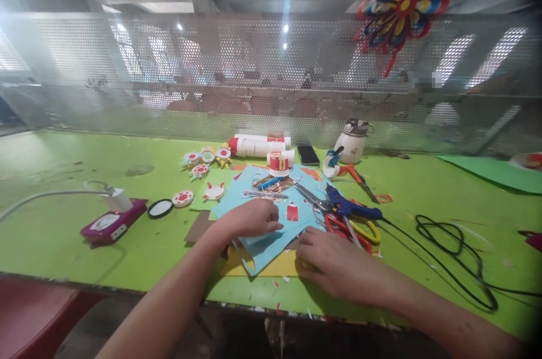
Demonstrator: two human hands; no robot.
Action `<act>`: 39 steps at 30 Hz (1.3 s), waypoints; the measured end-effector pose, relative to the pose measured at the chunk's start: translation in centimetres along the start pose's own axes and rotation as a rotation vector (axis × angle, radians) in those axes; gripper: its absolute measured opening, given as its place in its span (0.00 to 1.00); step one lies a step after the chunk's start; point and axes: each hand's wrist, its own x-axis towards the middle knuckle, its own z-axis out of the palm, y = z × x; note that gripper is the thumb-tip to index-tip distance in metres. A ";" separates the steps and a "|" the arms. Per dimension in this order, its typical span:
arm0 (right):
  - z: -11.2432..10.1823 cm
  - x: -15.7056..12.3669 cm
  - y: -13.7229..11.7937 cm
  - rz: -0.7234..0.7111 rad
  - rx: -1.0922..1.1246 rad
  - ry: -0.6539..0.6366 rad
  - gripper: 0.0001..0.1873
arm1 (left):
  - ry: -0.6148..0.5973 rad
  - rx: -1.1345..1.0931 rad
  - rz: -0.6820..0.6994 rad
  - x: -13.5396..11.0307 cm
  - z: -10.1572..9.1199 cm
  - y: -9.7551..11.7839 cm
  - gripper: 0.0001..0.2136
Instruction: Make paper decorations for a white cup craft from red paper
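Observation:
My left hand is over the light-blue paper, its fingers curled in toward the thumb. What it may hold is hidden. My right hand rests low at the right edge of the paper pile, over yellow paper, with fingers bent but apart and no object visible in them. A small red paper piece lies between the hands. Just beyond are red-handled scissors, a blue glue gun, a blue pen and a red-and-white paper cup.
White paper rolls, a phone, a tape roll and a white bottle stand or lie behind. Round paper pieces and a purple power strip are left. A black cord loops at right.

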 end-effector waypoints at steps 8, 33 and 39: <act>1.9 0.0 -0.9 -0.130 -0.267 0.051 0.06 | 0.002 0.031 0.002 0.1 0.1 0.3 0.13; -1.1 -0.1 -0.8 -0.045 -0.155 0.056 0.10 | 0.005 0.036 0.013 0.1 0.5 0.0 0.14; -4.6 1.2 4.8 0.260 -0.017 0.365 0.13 | -0.001 0.027 0.001 -0.1 0.2 0.4 0.13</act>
